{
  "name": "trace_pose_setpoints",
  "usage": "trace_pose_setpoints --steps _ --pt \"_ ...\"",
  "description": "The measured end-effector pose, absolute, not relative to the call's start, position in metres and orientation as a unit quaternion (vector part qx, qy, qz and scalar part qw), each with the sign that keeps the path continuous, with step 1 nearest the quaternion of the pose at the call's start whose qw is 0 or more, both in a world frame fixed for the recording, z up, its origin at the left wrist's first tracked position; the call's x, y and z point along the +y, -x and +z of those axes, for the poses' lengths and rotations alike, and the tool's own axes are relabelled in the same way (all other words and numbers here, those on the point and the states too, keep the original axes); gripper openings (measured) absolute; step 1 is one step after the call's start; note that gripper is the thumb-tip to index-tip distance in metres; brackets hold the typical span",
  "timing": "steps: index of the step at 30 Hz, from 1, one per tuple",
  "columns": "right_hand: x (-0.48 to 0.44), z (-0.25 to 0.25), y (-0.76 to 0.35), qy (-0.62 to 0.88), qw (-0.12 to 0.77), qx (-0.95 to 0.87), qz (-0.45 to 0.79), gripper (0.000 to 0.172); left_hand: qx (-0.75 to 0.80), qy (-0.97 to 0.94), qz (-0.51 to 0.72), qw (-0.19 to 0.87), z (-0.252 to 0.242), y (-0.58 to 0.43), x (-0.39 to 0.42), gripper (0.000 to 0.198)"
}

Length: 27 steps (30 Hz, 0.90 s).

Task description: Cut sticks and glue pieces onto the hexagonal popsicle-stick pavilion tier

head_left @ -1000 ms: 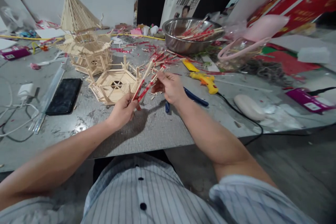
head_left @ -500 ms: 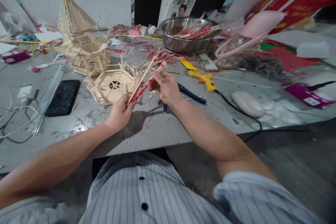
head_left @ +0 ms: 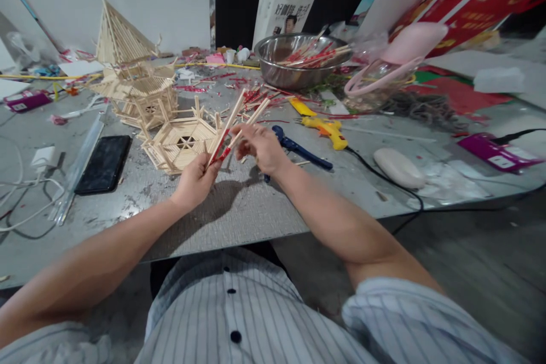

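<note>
My left hand (head_left: 197,181) is closed around the lower ends of several pale wooden chopsticks (head_left: 232,114), which slant up and away to the right. Red-and-white paper wrapper (head_left: 225,153) is bunched low on the right-hand sticks, just above my left fingers. My right hand (head_left: 262,148) has its fingers curled around those right-hand sticks, partway up; the exact contact is partly hidden. Behind my left hand stands a hexagonal stick frame (head_left: 168,142) with short upright posts. Blue-handled pliers (head_left: 302,151) lie beside my right hand.
A stick-built pagoda model (head_left: 128,68) stands at the back left, near a black phone (head_left: 103,164). A steel bowl (head_left: 277,71) holds red-wrapped chopsticks. A yellow glue gun (head_left: 326,129), its cord trailing, and a white mouse-shaped object (head_left: 398,168) lie to the right. Torn red wrappers (head_left: 256,95) litter the table.
My right hand has moved down and left along the chopsticks. The red wrapper has slid down with it, baring the upper ends. My left hand keeps its hold.
</note>
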State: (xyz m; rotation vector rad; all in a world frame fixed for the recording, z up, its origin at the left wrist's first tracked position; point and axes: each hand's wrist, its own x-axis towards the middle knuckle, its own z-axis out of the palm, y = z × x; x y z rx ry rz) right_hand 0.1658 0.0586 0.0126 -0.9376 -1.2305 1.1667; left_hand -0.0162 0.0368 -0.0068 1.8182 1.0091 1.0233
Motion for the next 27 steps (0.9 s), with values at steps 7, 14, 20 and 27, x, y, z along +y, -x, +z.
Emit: trace_pose_setpoints --steps 7,14,20,27 --pt "0.095 0.016 -0.220 0.480 0.682 -0.409 0.370 0.055 0.421 -0.758 0.311 0.389 0.002 0.016 0.032 0.020" --pt "0.098 0.039 -0.294 0.447 0.856 -0.161 0.204 0.044 0.496 -0.772 0.219 0.333 0.010 0.014 0.033 0.023" --pt "0.101 0.045 -0.297 0.415 0.896 -0.124 0.096 0.031 0.530 -0.758 0.172 0.339 0.018 0.009 0.033 0.014" --pt "0.107 0.015 -0.260 0.474 0.767 -0.430 -0.046 0.046 0.478 -0.777 0.181 0.368 0.015 0.011 0.033 0.037"
